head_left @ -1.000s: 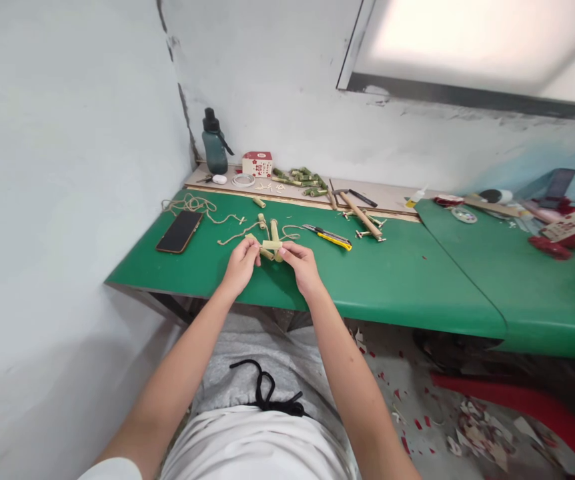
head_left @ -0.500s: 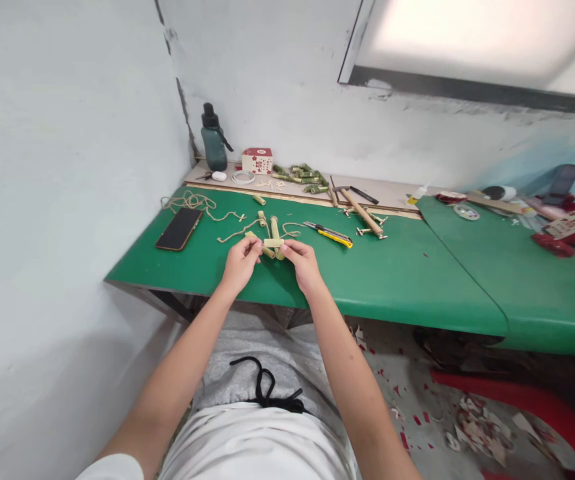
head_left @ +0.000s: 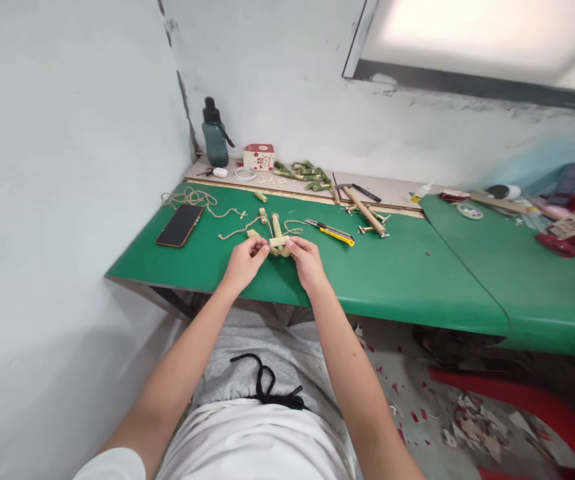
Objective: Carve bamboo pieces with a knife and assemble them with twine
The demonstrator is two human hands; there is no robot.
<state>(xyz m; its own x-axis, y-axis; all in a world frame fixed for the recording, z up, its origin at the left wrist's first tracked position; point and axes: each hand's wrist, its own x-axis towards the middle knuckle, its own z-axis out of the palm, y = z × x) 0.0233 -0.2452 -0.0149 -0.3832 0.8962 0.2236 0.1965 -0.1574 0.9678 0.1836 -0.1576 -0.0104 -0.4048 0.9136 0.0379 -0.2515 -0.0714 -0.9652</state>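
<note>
A short pale bamboo piece [head_left: 279, 241] lies crosswise between my hands, above other bamboo pieces. My left hand [head_left: 245, 261] pinches its left end, and my right hand [head_left: 305, 259] grips its right end between thumb and fingers. Just beyond, a longer bamboo tube [head_left: 277, 225] points away from me, its near end partly hidden. Close by on the left is a short bamboo section [head_left: 263, 215] with twine [head_left: 240, 231] trailing beside it. A yellow utility knife [head_left: 335, 233] rests to the right of my right hand.
On the green table [head_left: 407, 267] are a phone [head_left: 180, 225], a twine coil [head_left: 190, 196] and a hammer [head_left: 365, 210] over small stick pieces. Along the back ledge stand a water bottle [head_left: 215, 137], a red-and-white box [head_left: 259, 157] and a pile of green bamboo pieces [head_left: 307, 173]. A wall borders the left.
The crosswise bamboo piece has shifted slightly right and tilted, its right end now a little higher. Both hands have moved slightly right with it. The view has shifted a little.
</note>
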